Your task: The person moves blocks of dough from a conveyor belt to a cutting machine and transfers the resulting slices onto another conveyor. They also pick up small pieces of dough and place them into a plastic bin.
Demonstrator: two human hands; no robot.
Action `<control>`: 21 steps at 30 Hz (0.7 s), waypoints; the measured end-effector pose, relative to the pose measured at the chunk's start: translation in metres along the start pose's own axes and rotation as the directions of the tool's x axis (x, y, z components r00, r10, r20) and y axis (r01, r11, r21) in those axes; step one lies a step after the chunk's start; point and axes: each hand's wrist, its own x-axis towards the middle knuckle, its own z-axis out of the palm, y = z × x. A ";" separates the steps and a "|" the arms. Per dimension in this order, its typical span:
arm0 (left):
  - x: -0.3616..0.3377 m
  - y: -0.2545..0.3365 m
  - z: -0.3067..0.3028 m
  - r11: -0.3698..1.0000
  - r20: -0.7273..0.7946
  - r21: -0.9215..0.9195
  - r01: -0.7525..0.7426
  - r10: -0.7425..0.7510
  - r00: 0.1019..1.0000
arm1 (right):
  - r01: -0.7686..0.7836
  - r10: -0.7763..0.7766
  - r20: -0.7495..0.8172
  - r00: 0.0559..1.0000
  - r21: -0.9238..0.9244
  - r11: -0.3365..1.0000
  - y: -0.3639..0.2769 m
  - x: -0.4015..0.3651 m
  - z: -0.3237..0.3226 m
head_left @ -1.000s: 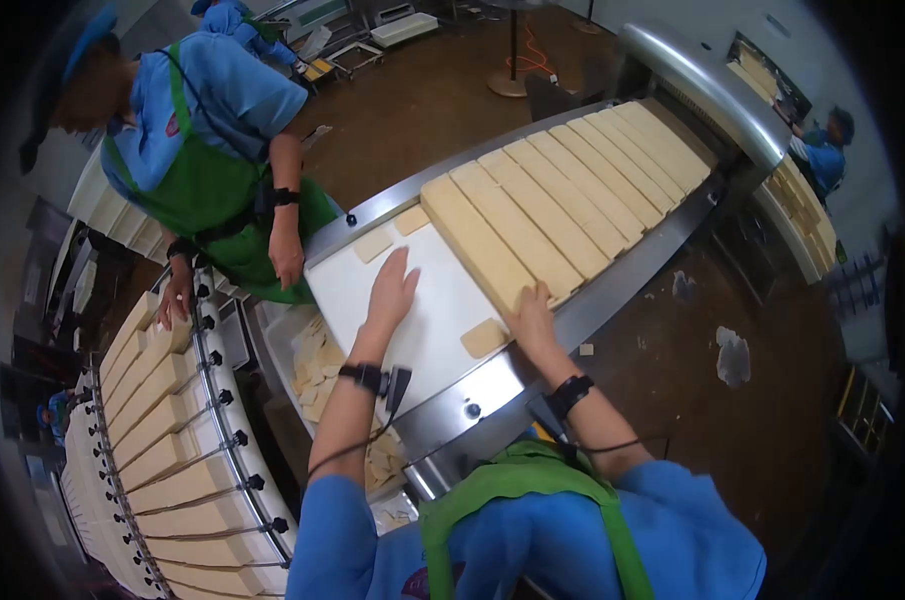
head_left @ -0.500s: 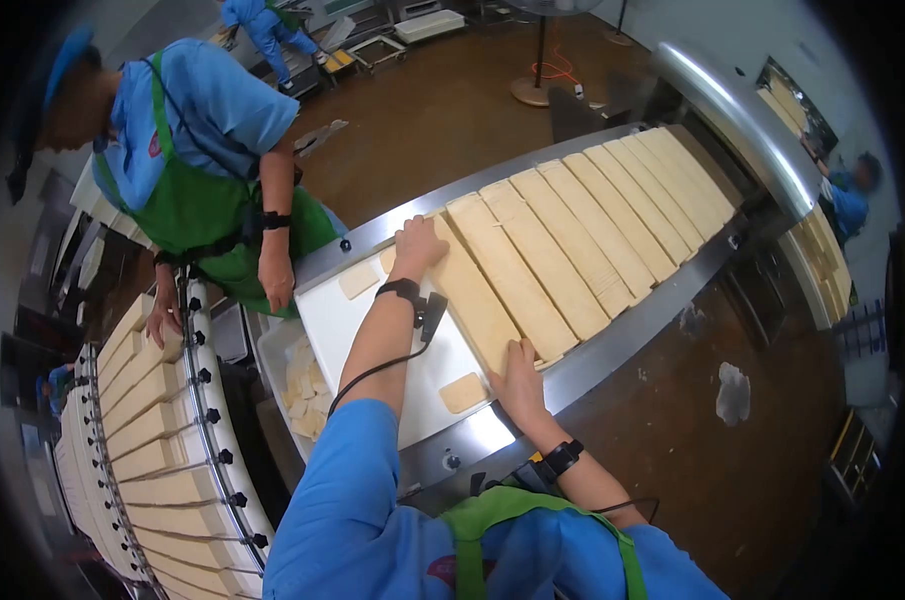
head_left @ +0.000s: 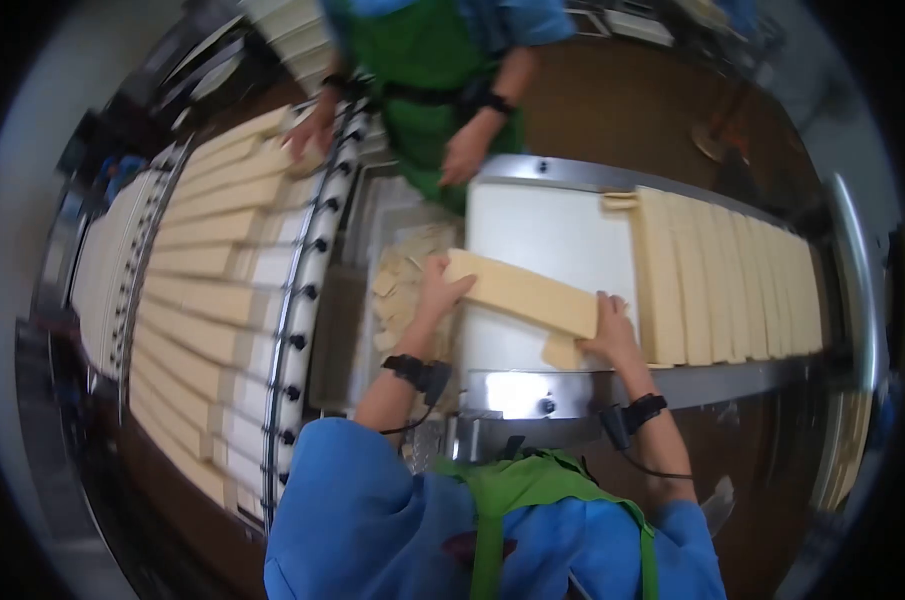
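Note:
A long, pale dough strip (head_left: pixel 527 291) is stretched between my hands above the white conveyor belt (head_left: pixel 537 215), slanting down to the right. My left hand (head_left: pixel 440 288) grips its left end, near the belt's end. My right hand (head_left: pixel 612 330) closes on the right end, beside the row of dough strips (head_left: pixel 727 280) lying side by side on the belt. A small dough piece (head_left: pixel 561 351) shows partly under the held strip. At the far edge of the row sits another small piece (head_left: pixel 620 201).
Left of the belt, a bin holds dough scraps (head_left: pixel 397 285). Farther left runs a second conveyor (head_left: pixel 297 342) with spaced dough strips (head_left: pixel 207 275) and black knobs along its rail. Across stands a co-worker in a green apron (head_left: pixel 427 75), one hand (head_left: pixel 310 132) at those strips.
Both hands have taken the end strip off the row and carried it left. The view has turned left, toward the second conveyor.

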 end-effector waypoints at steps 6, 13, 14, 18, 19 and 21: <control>-0.061 -0.005 -0.133 0.966 -0.513 -0.230 -0.115 -0.020 0.858 | 0.418 -0.410 -0.181 0.894 0.003 0.909 -0.130 0.002 0.013; -0.230 0.011 -0.393 0.998 -0.830 0.006 0.067 -0.032 0.557 | 0.439 -0.724 0.303 0.620 0.631 0.640 -0.306 -0.087 0.085; -0.257 -0.020 -0.426 0.996 -0.816 -0.069 0.052 -0.086 0.571 | 0.365 -0.740 0.336 0.583 0.706 0.607 -0.325 -0.108 0.097; -0.334 -0.081 -0.478 0.933 -0.701 -0.090 0.347 -0.307 0.644 | -0.359 -0.576 0.765 0.289 0.644 0.676 -0.369 -0.175 0.142; -0.347 -0.100 -0.485 0.891 -0.674 -0.004 0.453 -0.337 0.657 | -0.389 -0.575 0.779 0.251 0.625 0.677 -0.377 -0.186 0.146; -0.349 -0.091 -0.485 0.805 -0.550 0.309 0.507 -0.284 0.785 | -0.452 -0.571 0.801 0.179 0.583 0.675 -0.392 -0.202 0.145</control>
